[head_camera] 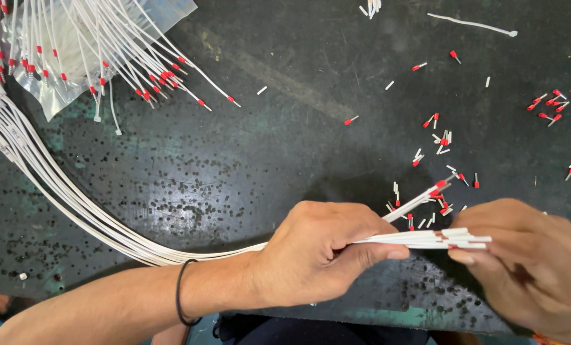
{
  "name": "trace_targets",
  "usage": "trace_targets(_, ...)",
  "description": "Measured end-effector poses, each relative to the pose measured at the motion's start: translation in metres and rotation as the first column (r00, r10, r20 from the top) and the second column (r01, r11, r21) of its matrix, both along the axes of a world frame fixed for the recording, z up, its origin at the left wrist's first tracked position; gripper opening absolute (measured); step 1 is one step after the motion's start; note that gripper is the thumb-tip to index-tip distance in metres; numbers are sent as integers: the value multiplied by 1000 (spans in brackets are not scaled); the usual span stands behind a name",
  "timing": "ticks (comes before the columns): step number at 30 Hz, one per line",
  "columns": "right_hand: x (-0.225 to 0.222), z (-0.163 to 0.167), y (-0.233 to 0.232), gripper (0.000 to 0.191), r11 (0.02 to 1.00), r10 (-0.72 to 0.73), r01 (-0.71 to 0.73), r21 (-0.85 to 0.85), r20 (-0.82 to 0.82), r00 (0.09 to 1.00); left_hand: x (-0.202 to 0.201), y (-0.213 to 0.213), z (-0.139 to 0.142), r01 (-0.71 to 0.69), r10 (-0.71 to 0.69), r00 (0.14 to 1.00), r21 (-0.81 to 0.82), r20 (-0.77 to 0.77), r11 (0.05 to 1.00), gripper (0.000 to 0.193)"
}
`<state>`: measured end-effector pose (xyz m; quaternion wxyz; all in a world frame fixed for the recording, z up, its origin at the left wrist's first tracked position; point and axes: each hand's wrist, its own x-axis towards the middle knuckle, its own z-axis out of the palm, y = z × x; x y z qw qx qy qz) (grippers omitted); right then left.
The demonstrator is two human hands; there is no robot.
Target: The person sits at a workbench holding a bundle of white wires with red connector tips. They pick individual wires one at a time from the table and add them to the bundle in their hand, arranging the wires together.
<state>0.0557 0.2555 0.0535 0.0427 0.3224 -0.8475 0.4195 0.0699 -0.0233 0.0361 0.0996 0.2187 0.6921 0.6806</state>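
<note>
Head view: left hand (317, 252) fingers grip the wires (426, 239) at 6 o'clock on the counter (285, 140); right hand (528, 262) fingers pinch their tips. Ferrules (442, 144) lie at 2 o'clock.

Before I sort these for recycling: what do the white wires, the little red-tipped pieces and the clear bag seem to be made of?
White wires: likely plastic insulation, smooth and matt; they bend in a long loose curve. Red-tipped pieces: seemingly a red plastic collar on a thin silvery metal sleeve, too small to be sure. Clear bag: thin glossy plastic film, see-through and wrinkled. The left hand and right hand hold the wire ends.
</note>
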Motion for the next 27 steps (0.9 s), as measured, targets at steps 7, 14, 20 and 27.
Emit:
trace_targets(7, 2, -11, -1, 15, 999, -34, 35, 13, -33, 999, 1, -1, 2, 35, -36, 999, 17, 29, 999, 12)
trace_targets(14, 5, -11, 0, 30, 991, -108, 117, -58, 140, 984, 0, -2, 6, 22, -33, 992, 95, 119, 995, 15)
trace_targets(20, 4, -11, 0, 19, 972, 33, 66, -225, 410, 911, 2, -1, 4, 65, -69, 997, 92, 36, 994, 16)
trace_targets(27, 7, -11, -3, 18, 972, 3, 108, -207, 472, 882, 3, 0, 2, 43, -52, 994, 97, 92, 994, 17)
